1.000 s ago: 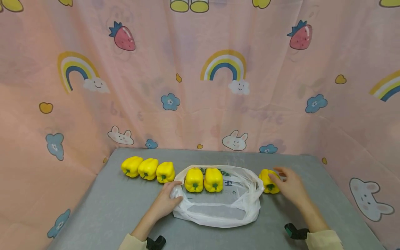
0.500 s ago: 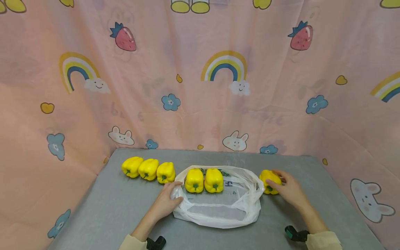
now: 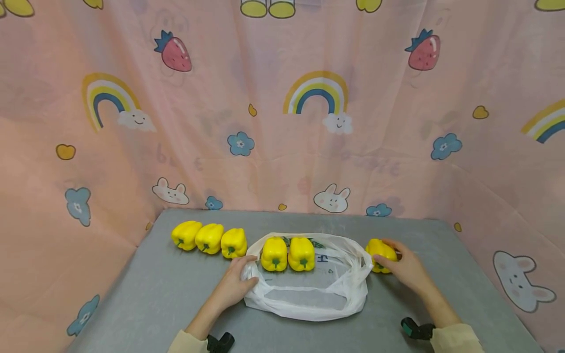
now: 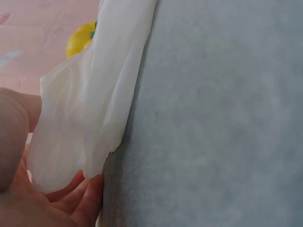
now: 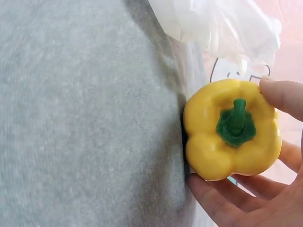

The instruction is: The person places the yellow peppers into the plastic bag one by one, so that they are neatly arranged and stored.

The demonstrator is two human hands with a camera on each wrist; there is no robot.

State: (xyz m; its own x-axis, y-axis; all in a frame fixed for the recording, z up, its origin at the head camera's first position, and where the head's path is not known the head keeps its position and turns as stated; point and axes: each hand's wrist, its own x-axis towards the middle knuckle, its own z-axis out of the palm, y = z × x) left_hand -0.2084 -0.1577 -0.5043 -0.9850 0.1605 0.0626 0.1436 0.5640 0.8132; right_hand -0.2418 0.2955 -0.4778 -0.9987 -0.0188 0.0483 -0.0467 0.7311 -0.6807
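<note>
A white plastic bag (image 3: 309,294) lies open on the grey table (image 3: 145,299), with two yellow peppers (image 3: 288,254) on its far side. My left hand (image 3: 236,284) grips the bag's left rim (image 4: 85,142). My right hand (image 3: 403,267) is curled round a single yellow pepper (image 3: 379,251) just right of the bag; the right wrist view shows fingers (image 5: 222,198) and thumb wrapped on that pepper (image 5: 232,130), its green stem facing the camera. Three more yellow peppers (image 3: 209,239) stand in a row left of the bag.
Pink patterned cloth (image 3: 282,122) walls the table at the back and both sides. Bare grey surface lies in front of the bag and at both front corners. Black wrist-camera mounts (image 3: 415,328) show near the front edge.
My right hand has closed its fingers round the lone pepper right of the bag. The left hand and the bag have stayed put.
</note>
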